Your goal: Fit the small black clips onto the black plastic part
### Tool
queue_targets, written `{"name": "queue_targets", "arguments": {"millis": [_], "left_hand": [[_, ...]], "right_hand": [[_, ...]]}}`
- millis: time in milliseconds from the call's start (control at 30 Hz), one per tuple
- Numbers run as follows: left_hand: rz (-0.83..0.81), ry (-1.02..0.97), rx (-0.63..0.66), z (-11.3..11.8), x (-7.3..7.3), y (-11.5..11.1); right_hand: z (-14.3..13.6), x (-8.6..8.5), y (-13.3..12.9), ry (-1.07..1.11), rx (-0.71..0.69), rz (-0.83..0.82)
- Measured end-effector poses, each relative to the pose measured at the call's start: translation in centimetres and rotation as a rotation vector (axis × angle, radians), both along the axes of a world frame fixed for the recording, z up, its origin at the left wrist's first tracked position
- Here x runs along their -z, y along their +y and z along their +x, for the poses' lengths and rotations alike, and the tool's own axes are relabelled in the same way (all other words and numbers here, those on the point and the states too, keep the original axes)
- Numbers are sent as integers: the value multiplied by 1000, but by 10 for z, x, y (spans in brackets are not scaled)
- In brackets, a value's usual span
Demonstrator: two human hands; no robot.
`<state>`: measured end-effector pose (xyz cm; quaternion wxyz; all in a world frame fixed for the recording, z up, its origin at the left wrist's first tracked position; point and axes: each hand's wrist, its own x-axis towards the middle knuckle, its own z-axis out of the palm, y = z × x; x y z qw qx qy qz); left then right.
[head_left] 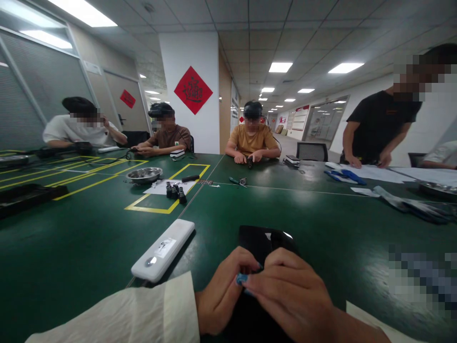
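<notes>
My left hand (228,286) and my right hand (296,290) meet low in the view, just right of centre, over a glossy black object (257,237) on the green table. The fingers of both hands are bent and pressed together at the tips. Blue shows at the fingertips; whatever they pinch, if anything, is too small and hidden to name. A white oblong device (164,250) with a label and a round silver spot lies to the left of my left hand, not touching it.
On the green table (107,238) are a metal bowl (144,175), several black cylindrical parts (174,191) on paper, pliers (237,181), blue gloves (344,175) and grey gloves (414,205). Several people sit across; a person in black (383,119) stands at right.
</notes>
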<state>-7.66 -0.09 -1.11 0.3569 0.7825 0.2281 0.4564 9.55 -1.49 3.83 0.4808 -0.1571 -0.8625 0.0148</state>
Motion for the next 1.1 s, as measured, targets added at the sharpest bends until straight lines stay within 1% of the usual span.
{"name": "queue_targets", "arguments": {"millis": [33,100,200,267,367,433,500,533,633,700,767,800,833,867,933,1000,1100], "left_hand": [[34,-3,41,0,1,-3],[68,-9,89,-1,2,-6],[99,-41,91,-3,1,-6],[110,-47,85,-3,0,-6],[53,-19,39,-2,2,-10],[1,-17,-56,-1,5,-12],[-50,-34,-177,1,8,-12],[-77,-49,-223,2,9,-10],[-206,-90,-278,6,7,2],[-296,-143,-381,7,5,13],[-387,-169,-434,7,4,23],[-425,-181,-446,7,5,27],[-459,-196,-454,7,6,31],[-486,-211,-466,6,8,34],[-503,-227,-511,4,14,40],[-472,-221,-579,2,21,45],[-379,-212,-700,-4,27,51]], "right_hand": [[-3,2,-2,13,-31,13],[-4,3,-3,27,-49,57],[-3,3,-1,11,-5,124],[-2,4,-1,9,31,130],[-2,8,0,2,56,116],[-2,11,0,-19,101,113],[-1,14,2,-57,219,96],[0,15,3,-85,309,82],[4,13,8,-233,654,86],[7,12,11,-371,878,103],[9,11,14,-494,1034,32],[10,11,15,-544,1067,-56],[11,12,16,-582,1068,-171],[11,12,18,-609,1038,-295],[13,13,20,-625,932,-514],[15,13,24,-582,847,-641],[24,9,28,-458,773,-753]]}}
